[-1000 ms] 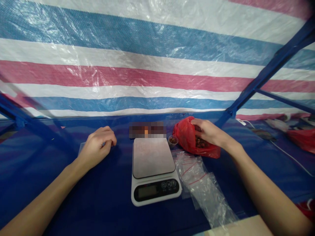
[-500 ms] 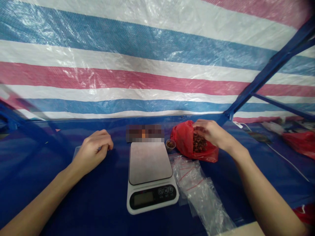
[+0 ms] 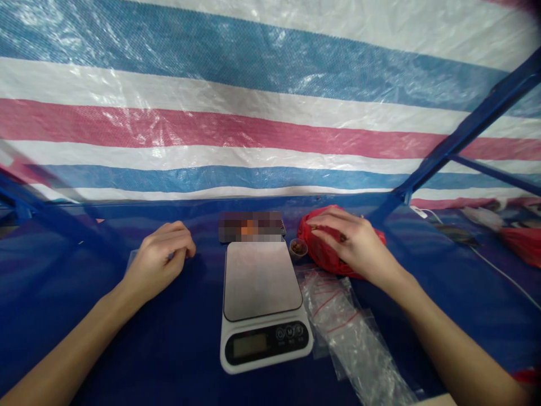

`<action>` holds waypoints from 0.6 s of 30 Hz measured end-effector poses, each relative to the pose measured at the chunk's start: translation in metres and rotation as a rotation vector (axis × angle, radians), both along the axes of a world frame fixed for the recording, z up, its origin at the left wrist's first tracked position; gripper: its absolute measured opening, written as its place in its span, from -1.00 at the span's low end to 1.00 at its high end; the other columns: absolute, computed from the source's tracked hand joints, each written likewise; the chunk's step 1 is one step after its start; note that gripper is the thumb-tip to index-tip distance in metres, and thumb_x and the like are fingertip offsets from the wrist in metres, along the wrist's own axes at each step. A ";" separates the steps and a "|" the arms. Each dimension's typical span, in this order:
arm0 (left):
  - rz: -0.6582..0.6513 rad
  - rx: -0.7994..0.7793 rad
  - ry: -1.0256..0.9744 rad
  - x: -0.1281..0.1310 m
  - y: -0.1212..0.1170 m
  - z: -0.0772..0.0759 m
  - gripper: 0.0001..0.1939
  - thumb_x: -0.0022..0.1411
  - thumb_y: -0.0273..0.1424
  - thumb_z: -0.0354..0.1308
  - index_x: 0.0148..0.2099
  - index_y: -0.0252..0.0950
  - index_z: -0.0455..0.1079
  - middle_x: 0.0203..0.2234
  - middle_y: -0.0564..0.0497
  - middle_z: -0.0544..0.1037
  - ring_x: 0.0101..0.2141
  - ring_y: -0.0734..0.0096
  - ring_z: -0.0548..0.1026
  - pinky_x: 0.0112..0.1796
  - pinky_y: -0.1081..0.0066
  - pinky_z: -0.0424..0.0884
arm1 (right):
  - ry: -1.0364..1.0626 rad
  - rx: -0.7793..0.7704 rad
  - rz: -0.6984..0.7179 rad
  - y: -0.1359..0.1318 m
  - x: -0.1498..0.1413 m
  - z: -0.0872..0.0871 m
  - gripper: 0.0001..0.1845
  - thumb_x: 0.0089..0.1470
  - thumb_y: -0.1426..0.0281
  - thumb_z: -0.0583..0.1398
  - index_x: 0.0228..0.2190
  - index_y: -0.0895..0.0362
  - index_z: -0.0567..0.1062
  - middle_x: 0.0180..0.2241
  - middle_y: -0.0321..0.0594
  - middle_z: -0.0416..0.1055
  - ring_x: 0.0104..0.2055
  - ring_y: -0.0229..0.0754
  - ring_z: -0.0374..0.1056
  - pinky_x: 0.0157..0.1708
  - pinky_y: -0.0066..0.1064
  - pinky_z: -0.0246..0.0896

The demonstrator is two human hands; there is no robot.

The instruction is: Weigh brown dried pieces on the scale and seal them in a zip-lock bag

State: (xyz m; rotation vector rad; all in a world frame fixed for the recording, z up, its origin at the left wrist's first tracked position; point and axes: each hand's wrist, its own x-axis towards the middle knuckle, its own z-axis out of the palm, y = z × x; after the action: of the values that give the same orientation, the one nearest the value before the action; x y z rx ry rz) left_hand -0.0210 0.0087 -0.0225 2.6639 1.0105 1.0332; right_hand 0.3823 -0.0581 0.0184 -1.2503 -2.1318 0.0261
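My left hand (image 3: pixel 163 254) rests on the blue tabletop left of the scale, its fingers loosely curled and closed, with nothing visible in them. A clear plastic edge (image 3: pixel 132 258) shows behind its wrist. Over the red plastic bag (image 3: pixel 315 248), my right hand (image 3: pixel 353 237) has thumb and fingertips pinched on a small brown dried piece (image 3: pixel 313 226). The hand hides most of the bag's mouth. Just left of the bag is a small clear cup (image 3: pixel 298 248) with brown bits inside. The white digital scale (image 3: pixel 262 282) has a bare plate, and its display shows no readable figures.
Clear zip bags (image 3: pixel 359 344) with red seal lines overlap right of the scale. Behind the scale lies a dark, pixelated flat object (image 3: pixel 232 227). A striped tarp (image 3: pixel 253 124) hangs at the back, blue metal bars (image 3: pixel 460 138) slant at the right, and a white cable (image 3: pixel 502 276) trails there.
My right hand has come out of the red bag's mouth and moved slightly left above it, pinching a small brown piece. My left hand stays put. The view has shifted slightly.
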 end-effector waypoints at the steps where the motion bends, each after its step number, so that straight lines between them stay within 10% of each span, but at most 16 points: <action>1: 0.004 -0.007 0.003 0.000 0.000 0.000 -0.65 0.34 -0.58 -0.05 -0.47 -0.23 0.36 -0.53 0.07 0.49 -0.36 0.36 0.43 -0.24 0.33 0.32 | -0.014 -0.009 0.019 0.001 -0.005 -0.006 -0.82 0.36 0.42 0.21 -0.10 0.03 0.63 -0.13 -0.12 0.62 -0.10 -0.02 0.57 -0.05 -0.15 0.51; 18: -0.024 -0.035 0.000 0.001 -0.002 -0.002 -0.66 0.35 -0.58 -0.02 -0.46 -0.23 0.36 -0.53 0.04 0.48 -0.35 0.33 0.44 -0.24 0.30 0.34 | -0.032 -0.057 0.108 0.003 -0.012 -0.027 -0.77 0.40 0.41 0.19 -0.03 0.02 0.63 -0.14 -0.11 0.57 -0.11 -0.08 0.52 -0.12 -0.21 0.51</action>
State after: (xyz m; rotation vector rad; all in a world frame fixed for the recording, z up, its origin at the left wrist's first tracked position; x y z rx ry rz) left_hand -0.0198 0.0064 -0.0245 2.6419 0.9843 1.0009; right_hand 0.3699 -0.0552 -0.0087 -1.1733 -2.2386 0.1147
